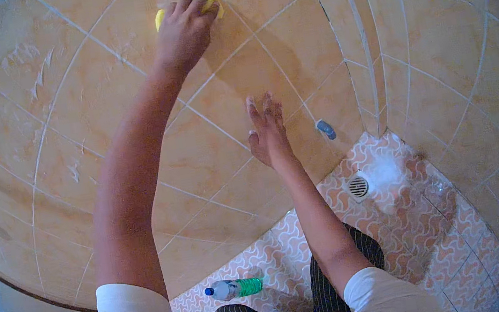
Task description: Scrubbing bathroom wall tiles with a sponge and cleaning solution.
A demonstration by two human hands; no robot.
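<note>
High on the tan tiled wall, my left hand grips a yellow sponge or cloth. It is pressed between my fingers and the tiles, and most of it is hidden under my palm. My right hand is lower down, in front of the same wall, holding nothing. Its fingers are spread and the tips look whitish. Whether it touches the tiles I cannot tell. White foamy streaks mark the tiles left of my left hand.
A grey-blue pipe fitting sticks out of the wall right of my right hand. On the patterned floor are a round drain grate, white foam by the corner, and a plastic bottle with green liquid, beside my knees.
</note>
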